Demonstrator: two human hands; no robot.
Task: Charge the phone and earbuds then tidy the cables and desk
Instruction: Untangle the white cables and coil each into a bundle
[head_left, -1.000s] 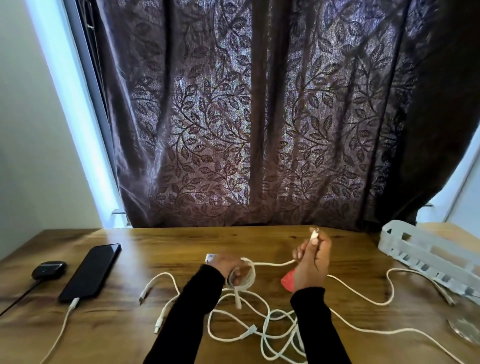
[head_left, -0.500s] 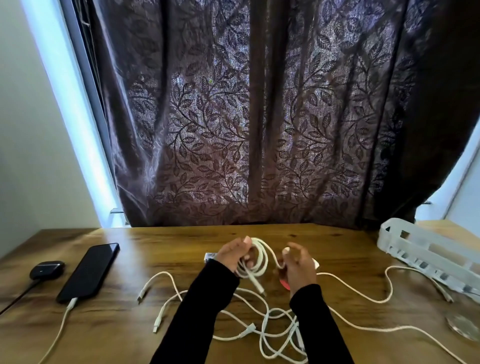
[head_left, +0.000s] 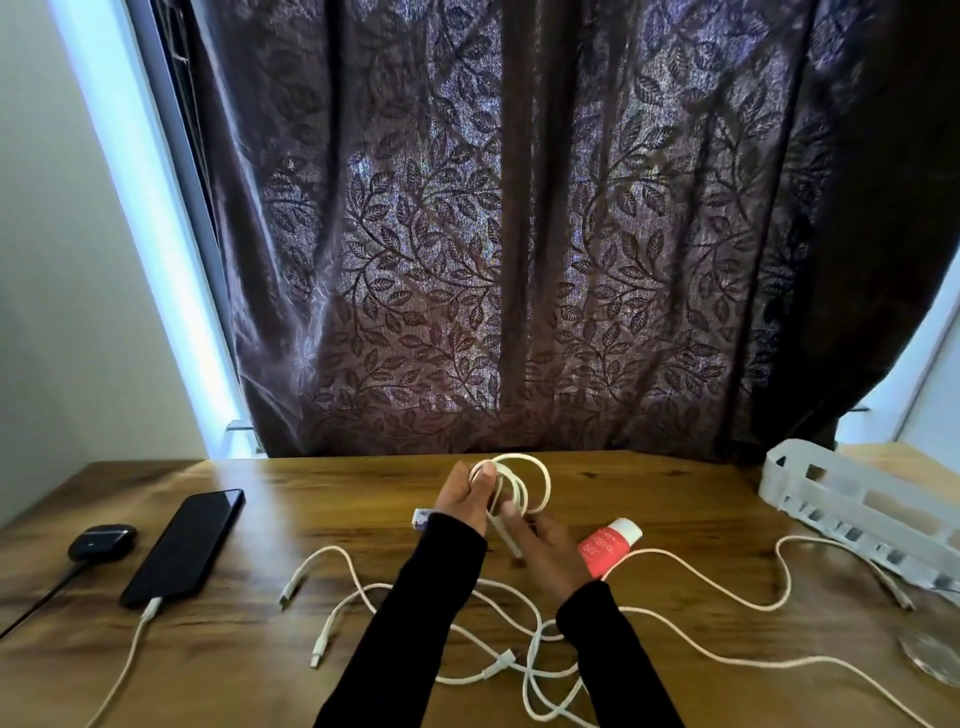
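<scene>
while left hand pinches cable coil, right hand loose-fingered over wooden desk, leafy curtain behind

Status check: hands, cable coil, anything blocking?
Left hand grips white cable coil; right hand open beside it. Phone plugged in. Loose cables tangled on desk.

desk: wooden | on it: phone, earbuds case, loose white cables, red tube, white tray, perhaps a glass disc

Two bare hands, left and right; long black sleeves to the wrists, snug, plain, no markings.
</scene>
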